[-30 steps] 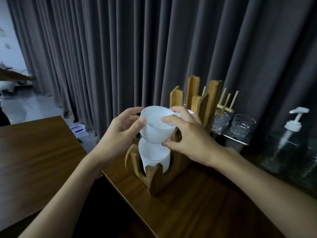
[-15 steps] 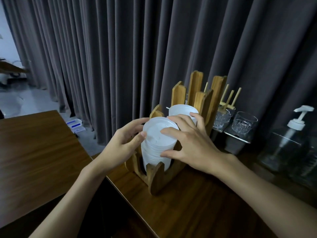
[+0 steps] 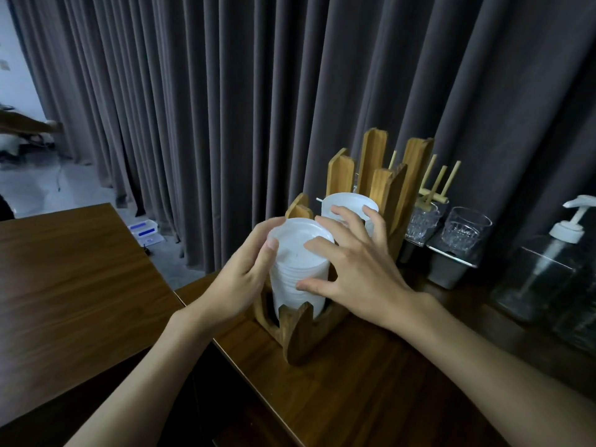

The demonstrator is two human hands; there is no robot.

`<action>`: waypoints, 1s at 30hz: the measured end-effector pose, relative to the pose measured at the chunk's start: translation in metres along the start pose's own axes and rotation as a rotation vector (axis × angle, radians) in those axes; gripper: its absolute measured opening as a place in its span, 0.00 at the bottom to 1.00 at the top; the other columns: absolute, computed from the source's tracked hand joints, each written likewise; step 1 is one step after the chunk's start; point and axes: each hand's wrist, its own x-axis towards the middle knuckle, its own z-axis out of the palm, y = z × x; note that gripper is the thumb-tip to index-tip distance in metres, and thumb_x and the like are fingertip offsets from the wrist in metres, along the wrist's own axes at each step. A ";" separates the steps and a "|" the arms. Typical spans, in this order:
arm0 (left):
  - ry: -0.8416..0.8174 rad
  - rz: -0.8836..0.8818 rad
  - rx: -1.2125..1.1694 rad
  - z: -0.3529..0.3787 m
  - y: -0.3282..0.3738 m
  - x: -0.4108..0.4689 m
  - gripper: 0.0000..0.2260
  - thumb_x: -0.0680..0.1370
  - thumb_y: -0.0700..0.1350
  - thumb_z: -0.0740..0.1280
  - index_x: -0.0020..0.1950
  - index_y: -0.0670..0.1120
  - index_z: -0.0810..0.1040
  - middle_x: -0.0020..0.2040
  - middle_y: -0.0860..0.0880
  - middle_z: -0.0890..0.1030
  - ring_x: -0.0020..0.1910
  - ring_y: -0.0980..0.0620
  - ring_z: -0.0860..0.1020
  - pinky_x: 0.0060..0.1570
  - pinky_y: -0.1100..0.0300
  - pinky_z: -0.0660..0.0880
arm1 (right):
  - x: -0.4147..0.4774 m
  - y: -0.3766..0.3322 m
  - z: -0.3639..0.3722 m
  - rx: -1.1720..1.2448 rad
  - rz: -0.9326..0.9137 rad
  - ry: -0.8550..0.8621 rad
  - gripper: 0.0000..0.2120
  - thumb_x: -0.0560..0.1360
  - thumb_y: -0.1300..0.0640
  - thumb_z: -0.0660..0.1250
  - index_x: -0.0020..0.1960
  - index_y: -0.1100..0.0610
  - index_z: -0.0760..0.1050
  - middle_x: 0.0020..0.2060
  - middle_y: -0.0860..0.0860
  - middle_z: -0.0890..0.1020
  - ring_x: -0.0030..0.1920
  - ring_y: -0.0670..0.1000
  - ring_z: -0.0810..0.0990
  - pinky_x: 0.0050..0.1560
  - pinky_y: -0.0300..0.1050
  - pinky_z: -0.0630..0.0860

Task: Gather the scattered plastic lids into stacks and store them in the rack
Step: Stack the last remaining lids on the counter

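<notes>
Lid stack (image 3: 298, 269) lowered into rack (image 3: 300, 337) front slot.

**Two wooden tops and what we find on them**

We see a dark wooden counter (image 3: 371, 382) running from the near right toward the curtain. Near its left edge stands a wooden rack (image 3: 298, 333), its base flat on the wood. Behind it, close to the curtain, sits a dark tray (image 3: 448, 272), and farther right a clear pump bottle (image 3: 541, 279). To the left, apart from the counter, we see a second wooden table (image 3: 74, 285). Beyond it, on the grey floor (image 3: 38, 188), lie blue-and-white packs (image 3: 143, 229).
</notes>
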 end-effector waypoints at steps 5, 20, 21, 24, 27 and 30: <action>-0.012 -0.029 -0.102 0.001 0.005 0.000 0.17 0.83 0.49 0.56 0.72 0.56 0.64 0.62 0.71 0.76 0.66 0.66 0.73 0.59 0.71 0.73 | -0.007 0.008 0.002 0.044 0.013 0.012 0.29 0.69 0.30 0.64 0.63 0.44 0.77 0.74 0.51 0.68 0.77 0.55 0.59 0.74 0.68 0.52; -0.046 -0.072 -0.075 -0.006 0.012 -0.007 0.30 0.72 0.62 0.70 0.72 0.63 0.64 0.64 0.65 0.77 0.66 0.59 0.76 0.61 0.59 0.78 | -0.017 0.006 -0.005 0.089 -0.053 0.044 0.31 0.68 0.30 0.63 0.65 0.46 0.75 0.73 0.51 0.68 0.76 0.54 0.62 0.74 0.66 0.53; -0.045 -0.069 -0.072 -0.006 0.012 -0.007 0.30 0.71 0.63 0.70 0.71 0.64 0.64 0.63 0.67 0.77 0.66 0.60 0.76 0.61 0.61 0.78 | -0.017 0.006 -0.006 0.092 -0.054 0.048 0.31 0.68 0.30 0.63 0.65 0.46 0.75 0.73 0.51 0.68 0.75 0.54 0.62 0.74 0.66 0.53; -0.039 -0.076 -0.068 -0.006 0.016 -0.008 0.30 0.70 0.64 0.69 0.70 0.65 0.65 0.61 0.71 0.76 0.65 0.63 0.76 0.60 0.64 0.77 | -0.018 0.005 -0.006 0.102 -0.053 0.060 0.32 0.68 0.30 0.63 0.65 0.46 0.75 0.72 0.51 0.69 0.74 0.53 0.63 0.74 0.65 0.54; -0.043 -0.078 -0.066 -0.007 0.015 -0.009 0.30 0.71 0.64 0.69 0.71 0.63 0.65 0.62 0.68 0.77 0.65 0.61 0.76 0.63 0.57 0.77 | -0.019 0.004 -0.007 0.124 -0.044 0.061 0.33 0.67 0.29 0.64 0.66 0.46 0.74 0.72 0.50 0.69 0.74 0.52 0.62 0.74 0.63 0.54; -0.034 -0.088 -0.032 -0.010 0.018 -0.010 0.33 0.70 0.65 0.69 0.73 0.60 0.65 0.62 0.68 0.77 0.64 0.62 0.76 0.65 0.52 0.77 | -0.021 0.005 -0.008 0.121 -0.036 0.049 0.33 0.68 0.29 0.64 0.66 0.46 0.73 0.72 0.50 0.68 0.74 0.51 0.60 0.75 0.63 0.55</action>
